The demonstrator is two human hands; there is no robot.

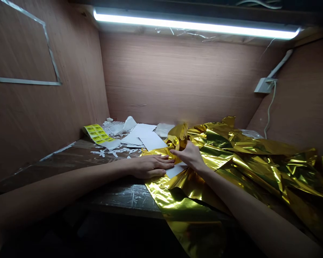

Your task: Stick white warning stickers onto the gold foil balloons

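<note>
L hand (150, 166) flat on gold foil (231, 157); R hand (190, 154) grip pinches foil edge.

Shiny gold foil (247, 157) with green glints. White paper sheets (148, 138). Yellow sticker sheet (98, 133) with small black marks. Brown wooden walls (174, 79).

two of my hands: my left hand (150, 166), my right hand (190, 156). one crumpled gold foil sheet (258, 157). one yellow label sheet (98, 133). one light tube (196, 27). several white paper sheets (146, 138), exact count unclear.
</note>
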